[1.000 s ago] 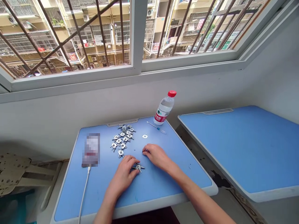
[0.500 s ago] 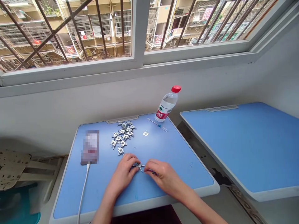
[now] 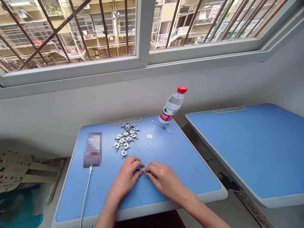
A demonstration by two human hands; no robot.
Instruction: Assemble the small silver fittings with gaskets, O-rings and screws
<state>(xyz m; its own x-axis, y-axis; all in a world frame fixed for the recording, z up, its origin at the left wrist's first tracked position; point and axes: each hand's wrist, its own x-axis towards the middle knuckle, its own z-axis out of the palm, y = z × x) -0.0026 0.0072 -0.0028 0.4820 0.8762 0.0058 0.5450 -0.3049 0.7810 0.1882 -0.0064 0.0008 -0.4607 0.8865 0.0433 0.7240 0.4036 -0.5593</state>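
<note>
Near the front of the blue table, my left hand (image 3: 130, 173) pinches a small silver metal fitting (image 3: 142, 170) with thin pins. My right hand (image 3: 161, 175) meets it from the right, thumb and fingertips closed around a slim dark shaft, perhaps a small screwdriver, mostly hidden in the fingers. Its tip end is at the fitting, covered by my fingertips. Just beyond my left hand lies one similar fitting (image 3: 123, 153), the nearest of a loose pile of metal fittings (image 3: 128, 134). A flat metal plate with a hole (image 3: 149, 136) lies to the right of the pile.
A water bottle with a red cap (image 3: 173, 104) stands at the table's back right corner, beside a thin clear stick with a blue band (image 3: 163, 127). At left lies a blurred phone (image 3: 93, 148) with a white cable (image 3: 85, 190). A second blue table (image 3: 249, 152) stands across a gap.
My right hand has moved slightly left, closer to my left hand and the fitting, so less of the space between them shows. The whole view has shifted a little.
</note>
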